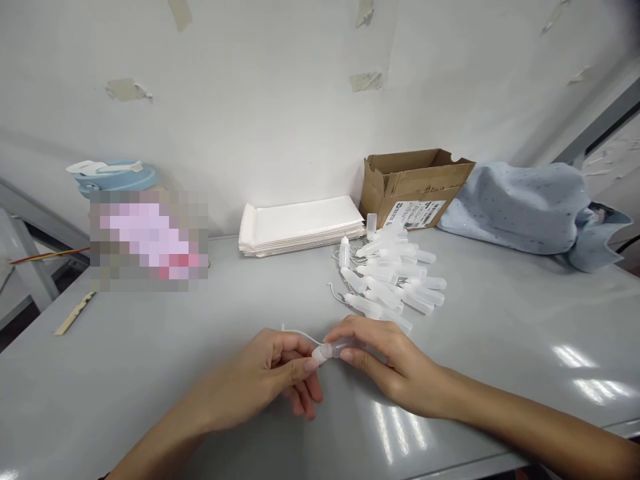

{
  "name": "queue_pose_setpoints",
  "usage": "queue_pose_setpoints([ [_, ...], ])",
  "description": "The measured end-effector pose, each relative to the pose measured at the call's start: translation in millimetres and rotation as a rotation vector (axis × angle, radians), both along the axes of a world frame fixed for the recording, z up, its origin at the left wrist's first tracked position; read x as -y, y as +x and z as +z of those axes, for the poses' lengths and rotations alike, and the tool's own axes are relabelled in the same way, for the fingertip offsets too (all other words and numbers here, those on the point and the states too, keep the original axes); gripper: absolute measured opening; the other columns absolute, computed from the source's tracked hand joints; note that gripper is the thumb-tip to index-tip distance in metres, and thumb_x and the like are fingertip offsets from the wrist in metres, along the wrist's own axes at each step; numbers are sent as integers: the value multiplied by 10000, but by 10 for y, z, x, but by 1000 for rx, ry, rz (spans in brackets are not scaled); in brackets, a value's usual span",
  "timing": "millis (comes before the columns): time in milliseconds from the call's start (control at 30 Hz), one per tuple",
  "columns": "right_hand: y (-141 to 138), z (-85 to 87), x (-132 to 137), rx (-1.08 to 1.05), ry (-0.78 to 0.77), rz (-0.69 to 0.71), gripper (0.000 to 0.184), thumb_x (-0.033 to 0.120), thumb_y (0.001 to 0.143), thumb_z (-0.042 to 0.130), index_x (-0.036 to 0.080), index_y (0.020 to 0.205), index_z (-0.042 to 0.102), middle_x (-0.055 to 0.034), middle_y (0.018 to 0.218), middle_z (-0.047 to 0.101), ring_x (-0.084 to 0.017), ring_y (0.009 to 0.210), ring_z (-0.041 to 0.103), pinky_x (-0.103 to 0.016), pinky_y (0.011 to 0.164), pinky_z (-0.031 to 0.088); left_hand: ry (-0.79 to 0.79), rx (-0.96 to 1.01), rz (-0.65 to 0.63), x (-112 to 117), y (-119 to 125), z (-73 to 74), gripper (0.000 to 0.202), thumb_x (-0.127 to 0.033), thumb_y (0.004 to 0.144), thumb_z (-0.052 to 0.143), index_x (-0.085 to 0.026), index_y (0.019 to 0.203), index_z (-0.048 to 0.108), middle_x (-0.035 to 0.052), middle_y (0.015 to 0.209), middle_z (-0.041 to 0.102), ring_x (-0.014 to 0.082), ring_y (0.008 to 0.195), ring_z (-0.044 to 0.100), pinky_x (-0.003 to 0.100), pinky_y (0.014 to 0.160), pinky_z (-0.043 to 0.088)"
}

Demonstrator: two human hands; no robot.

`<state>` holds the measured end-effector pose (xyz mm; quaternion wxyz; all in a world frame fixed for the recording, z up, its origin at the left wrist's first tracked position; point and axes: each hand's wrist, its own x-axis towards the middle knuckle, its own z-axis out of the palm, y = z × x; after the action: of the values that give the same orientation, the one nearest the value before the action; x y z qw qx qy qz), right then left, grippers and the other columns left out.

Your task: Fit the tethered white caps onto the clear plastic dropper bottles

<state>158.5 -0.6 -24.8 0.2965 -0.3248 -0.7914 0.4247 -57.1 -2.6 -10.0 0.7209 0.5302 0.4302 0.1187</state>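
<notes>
Above the front middle of the table, a small translucent plastic dropper bottle (pixel 327 351) lies between my two hands. My left hand (pixel 277 373) pinches its white cap end between thumb and fingers. The bottle's clear body is gripped by my right hand (pixel 387 360), which hides its far end. A thin white cord (pixel 301 333) runs from the cap over my left fingers. Just beyond my right hand is a loose pile of similar bottles (pixel 383 291), most lying on their sides with cords attached.
White padded envelopes (pixel 303 223) are stacked against the wall. Beside them stands an open cardboard box (pixel 415 183), with a speckled blue cloth (pixel 520 207) to its right. At the left are a blue-lidded item (pixel 117 179), partly blurred out, and a narrow strip (pixel 75 315).
</notes>
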Motion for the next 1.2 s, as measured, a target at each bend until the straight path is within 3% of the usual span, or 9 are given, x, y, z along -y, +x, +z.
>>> queue_pose_setpoints([
  [267, 27, 81, 2, 27, 20, 38, 226, 133, 916, 421, 211, 1063, 575, -42, 977, 629, -159, 866, 589, -303, 779, 457, 78, -116, 24, -2, 11, 16, 314, -477, 846, 515, -173, 842, 596, -47, 625, 519, 102, 538, 486, 237, 578, 401],
  [500, 1, 68, 37, 48, -35, 11, 161, 185, 907, 451, 188, 1021, 564, -44, 919, 637, -164, 821, 591, -296, 739, 458, 178, -175, -28, 20, 60, 23, 344, -491, 869, 460, -179, 787, 579, -45, 613, 488, 112, 567, 479, 236, 575, 378],
  [600, -5, 39, 54, 78, -116, -37, 146, 222, 913, 445, 181, 1003, 552, -49, 901, 636, -171, 801, 581, -293, 701, 445, 428, -302, -50, 53, 87, 24, 309, -442, 893, 437, -191, 815, 602, -22, 669, 524, 134, 641, 512, 222, 565, 380],
  [767, -25, -28, 32, -28, -332, -96, 128, 304, 902, 482, 190, 952, 513, -25, 828, 614, -151, 734, 544, -262, 617, 389, 1206, -439, -171, 88, 65, -190, 191, -186, 909, 404, -159, 954, 588, 53, 794, 615, 168, 679, 548, 275, 618, 407],
  [867, -43, -60, 3, -162, -530, -98, 204, 367, 883, 523, 194, 975, 468, -15, 806, 617, -122, 662, 510, -242, 574, 347, 1508, -476, -173, 87, 28, -304, 205, -101, 892, 420, -154, 1020, 571, 82, 859, 652, 199, 746, 569, 315, 680, 420],
  [933, -52, -63, -3, -218, -607, -87, 242, 388, 873, 540, 195, 990, 452, -4, 777, 608, -93, 575, 448, -230, 534, 313, 1505, -427, -141, 84, 26, -294, 191, -108, 894, 439, -162, 1031, 561, 78, 881, 657, 196, 778, 574, 318, 720, 430],
  [1033, -54, -37, 22, -225, -601, -68, 237, 368, 873, 541, 198, 1001, 437, -12, 816, 604, -96, 601, 457, -227, 535, 315, 1203, -351, -76, 83, 68, -175, 125, -224, 913, 465, -180, 967, 569, 45, 870, 644, 161, 765, 579, 259, 671, 452],
  [1133, -35, -9, 64, -145, -418, -72, 170, 315, 890, 505, 201, 1002, 444, -32, 868, 593, -136, 719, 509, -236, 554, 336, 915, -364, -39, 89, 125, -50, 234, -319, 932, 425, -197, 817, 588, -4, 759, 623, 127, 680, 572, 186, 507, 403],
  [1200, -17, -10, 85, -80, -243, -73, 131, 272, 899, 473, 199, 1005, 448, -30, 838, 575, -143, 716, 508, -241, 548, 339, 906, -387, -32, 93, 147, -20, 309, -331, 938, 410, -190, 715, 570, -27, 648, 579, 112, 603, 544, 178, 473, 372],
])
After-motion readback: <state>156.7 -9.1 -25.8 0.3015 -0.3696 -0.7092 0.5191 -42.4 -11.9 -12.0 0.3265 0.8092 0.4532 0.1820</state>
